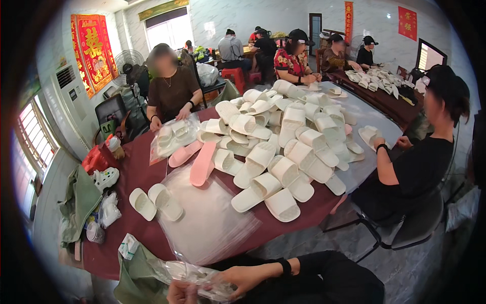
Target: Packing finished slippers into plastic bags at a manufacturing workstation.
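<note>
Bag, clear plastic, between left fingers, pinching near edge, and right fingers, gripping right side.

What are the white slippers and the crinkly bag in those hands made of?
White slippers: maybe foam or soft plastic, matte; they look thick-soled, with textured straps.
Bag: likely thin clear plastic film, shiny; it wrinkles and catches the light.

Along the left side of the desk sit a red container, perhaps a jug though blurred, a white clog and a clear tub. A red hanging covers part of the left wall, near a fan. A red stool stands far off; right, a dark chair.
</note>
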`<state>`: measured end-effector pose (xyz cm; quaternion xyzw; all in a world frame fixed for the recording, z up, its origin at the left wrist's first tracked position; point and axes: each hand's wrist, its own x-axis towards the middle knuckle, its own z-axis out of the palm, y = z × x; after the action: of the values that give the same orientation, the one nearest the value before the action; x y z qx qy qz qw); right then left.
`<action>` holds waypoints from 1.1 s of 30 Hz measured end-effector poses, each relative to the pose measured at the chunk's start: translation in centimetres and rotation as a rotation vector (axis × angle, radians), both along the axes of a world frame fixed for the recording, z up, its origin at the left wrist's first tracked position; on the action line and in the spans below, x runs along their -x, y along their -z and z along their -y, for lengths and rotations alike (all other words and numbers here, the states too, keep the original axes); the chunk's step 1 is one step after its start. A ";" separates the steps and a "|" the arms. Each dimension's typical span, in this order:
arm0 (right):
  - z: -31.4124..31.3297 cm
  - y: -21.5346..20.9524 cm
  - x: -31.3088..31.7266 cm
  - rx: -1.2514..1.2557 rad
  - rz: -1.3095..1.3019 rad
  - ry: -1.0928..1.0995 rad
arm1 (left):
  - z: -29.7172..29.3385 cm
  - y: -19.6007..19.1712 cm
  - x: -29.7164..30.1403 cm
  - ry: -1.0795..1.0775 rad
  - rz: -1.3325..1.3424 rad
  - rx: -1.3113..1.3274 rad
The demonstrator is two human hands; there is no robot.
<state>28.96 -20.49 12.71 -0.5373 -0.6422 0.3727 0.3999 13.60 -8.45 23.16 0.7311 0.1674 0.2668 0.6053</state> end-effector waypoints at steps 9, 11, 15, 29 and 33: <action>0.7 3.8 -0.3 -0.326 0.320 0.166 | -0.2 2.9 -0.4 0.356 0.024 -0.002; 0.9 1.3 0.4 0.004 0.253 0.135 | -0.3 3.7 0.5 0.391 -0.004 0.004; 0.6 0.1 0.4 0.142 0.023 0.273 | -0.2 3.3 1.4 0.359 -0.066 0.226; 0.0 -1.0 -1.8 -0.270 -0.273 0.552 | -7.9 20.9 11.1 -0.404 -0.502 0.017; -4.9 -2.7 1.6 -0.250 -0.234 0.553 | -6.0 25.9 12.3 -0.104 -0.962 -0.273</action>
<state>27.32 -15.61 15.45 -0.5917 -0.4626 0.2273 0.6199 1.32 -2.47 -2.75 0.8343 0.4275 -0.0513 0.3444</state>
